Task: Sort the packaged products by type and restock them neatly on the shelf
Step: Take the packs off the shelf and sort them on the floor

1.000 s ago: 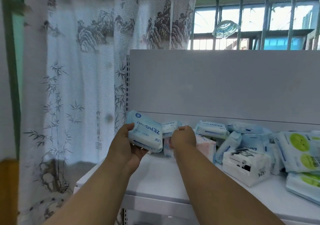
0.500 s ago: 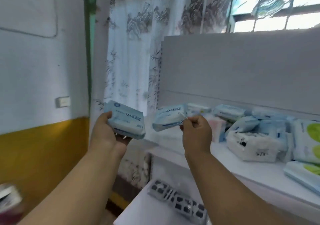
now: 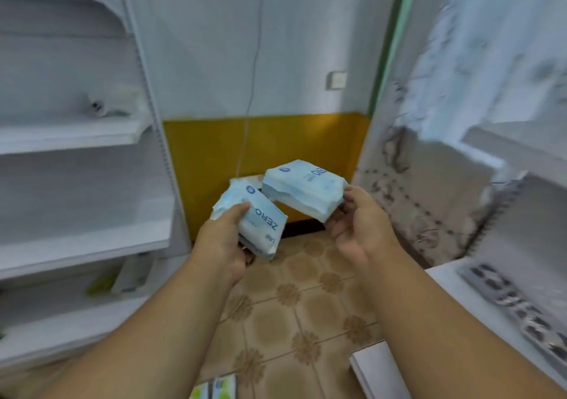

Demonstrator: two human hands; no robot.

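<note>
I carry two light-blue "ZERO" packs at chest height over the tiled floor. My left hand [image 3: 225, 239] grips one ZERO pack [image 3: 260, 214], thumb across its top, the pack tilted down to the right. My right hand [image 3: 357, 223] holds the second ZERO pack [image 3: 302, 190] by its right end, fingers under it and thumb on top. The two packs almost touch at their inner corners. A white shelf unit [image 3: 79, 134] with several boards stands on the left.
A white-and-yellow wall [image 3: 267, 147] with a hanging cable faces me. A patterned curtain [image 3: 435, 165] hangs on the right, above the corner of the other shelf [image 3: 497, 300]. A small item [image 3: 98, 107] lies on the left shelf; green-and-white packs [image 3: 214, 388] show at the bottom edge.
My view has swung left, away from the shelf with the pile of packs, toward the wall and the left shelf unit. Both hands have kept their packs and brought them closer together.
</note>
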